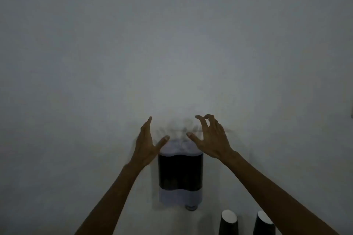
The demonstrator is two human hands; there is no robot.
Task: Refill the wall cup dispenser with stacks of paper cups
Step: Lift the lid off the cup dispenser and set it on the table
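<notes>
Beside rounded dark dispenser [180, 171], spread hands [179, 143].

- The dispenser [180, 173] top is hazy and partly covered by the two thumbs; whether a lid sits there cannot be told.
- Its dark middle window shows nothing inside.
- A small part [190, 207] under its base is too dim to identify.
- Two dark cup stacks [228, 222] [264, 224], near right, are cut off by the bottom edge.
- Both forearms run out of the bottom edge.
</notes>
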